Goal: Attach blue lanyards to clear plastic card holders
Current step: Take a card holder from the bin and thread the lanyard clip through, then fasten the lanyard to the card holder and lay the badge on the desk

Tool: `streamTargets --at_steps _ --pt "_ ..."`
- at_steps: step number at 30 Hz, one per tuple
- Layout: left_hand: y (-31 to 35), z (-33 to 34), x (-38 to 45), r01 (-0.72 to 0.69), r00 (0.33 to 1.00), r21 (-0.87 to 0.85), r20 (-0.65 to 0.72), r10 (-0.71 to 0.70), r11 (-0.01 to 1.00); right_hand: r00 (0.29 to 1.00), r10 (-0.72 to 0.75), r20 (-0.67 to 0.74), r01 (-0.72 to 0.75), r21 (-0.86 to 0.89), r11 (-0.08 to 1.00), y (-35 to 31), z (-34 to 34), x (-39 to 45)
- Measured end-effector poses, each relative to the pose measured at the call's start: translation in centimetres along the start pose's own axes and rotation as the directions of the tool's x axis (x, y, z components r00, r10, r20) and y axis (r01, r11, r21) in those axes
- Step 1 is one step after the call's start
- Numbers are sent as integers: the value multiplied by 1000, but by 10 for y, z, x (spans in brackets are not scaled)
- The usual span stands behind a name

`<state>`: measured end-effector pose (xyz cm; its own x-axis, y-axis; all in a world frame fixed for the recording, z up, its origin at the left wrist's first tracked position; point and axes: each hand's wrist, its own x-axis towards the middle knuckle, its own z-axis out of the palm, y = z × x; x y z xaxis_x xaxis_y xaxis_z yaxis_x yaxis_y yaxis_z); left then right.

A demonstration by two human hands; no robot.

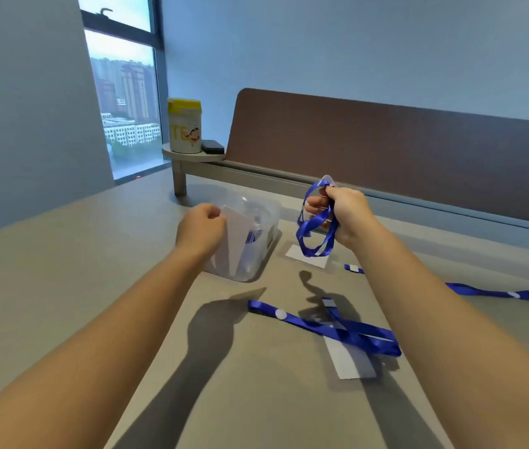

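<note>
Lanyard looped below right grip.

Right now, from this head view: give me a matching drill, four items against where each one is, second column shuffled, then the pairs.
Items:
1. looped lanyard
2. white card
3. yellow-lidded tub
4. flat lanyard

Places:
A. on the small shelf by the window
B. held in the left hand, at the clear bin
C. lying on the desk across a card holder
D. gripped in the right hand

Pairs: 1-D, 2-B, 3-A, 4-C
</note>
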<state>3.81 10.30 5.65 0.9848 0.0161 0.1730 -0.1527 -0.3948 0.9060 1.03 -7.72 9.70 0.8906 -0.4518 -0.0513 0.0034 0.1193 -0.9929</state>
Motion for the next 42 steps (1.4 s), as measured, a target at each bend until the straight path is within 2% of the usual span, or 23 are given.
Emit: streamTargets --at_steps 9,11,13,14,16,17,19,21,26,29,34,39,42 --pt "-29 -63 48 17 987 -6 -159 -17 1000 998 32 46 -32 -2 999 9 94 53" --pt "-37 -69 59 23 985 11 -173 -20 1000 998 48 40 -45 -85 995 17 107 67" --pt "-46 -71 67 24 984 22 -177 -19 999 999 28 41 -17 -260 966 29 117 78" --pt "-50 -71 70 22 984 26 -176 -17 999 998 -4 69 32 -417 908 38 120 82" --pt "-57 -70 74 16 986 40 -168 -9 999 983 -48 179 162 -703 692 54 125 88" --pt "-59 -69 76 7 987 50 -164 1 999 972 -37 231 208 -782 588 60 127 87" --pt "-60 -66 77 -21 988 74 -150 32 997 951 21 307 263 -846 463 64 128 86" --pt "-57 -63 75 -57 988 100 -135 70 993 940 32 341 301 -868 394 61 126 80" --pt "-38 -47 58 -175 979 137 -86 187 975 941 -78 329 337 -892 301 41 90 53" --pt "-22 -30 37 -262 964 138 -18 266 955 945 -143 294 324 -898 298 34 49 28" --pt "2 14 -15 -443 895 122 125 429 888 977 -153 151 196 -916 349 34 -35 -25" --pt "24 68 -70 -523 837 135 270 476 842 994 -102 -24 16 -926 377 42 -119 -72" --pt "33 99 -94 -552 809 129 324 491 824 989 -74 -128 -83 -895 438 50 -162 -91"
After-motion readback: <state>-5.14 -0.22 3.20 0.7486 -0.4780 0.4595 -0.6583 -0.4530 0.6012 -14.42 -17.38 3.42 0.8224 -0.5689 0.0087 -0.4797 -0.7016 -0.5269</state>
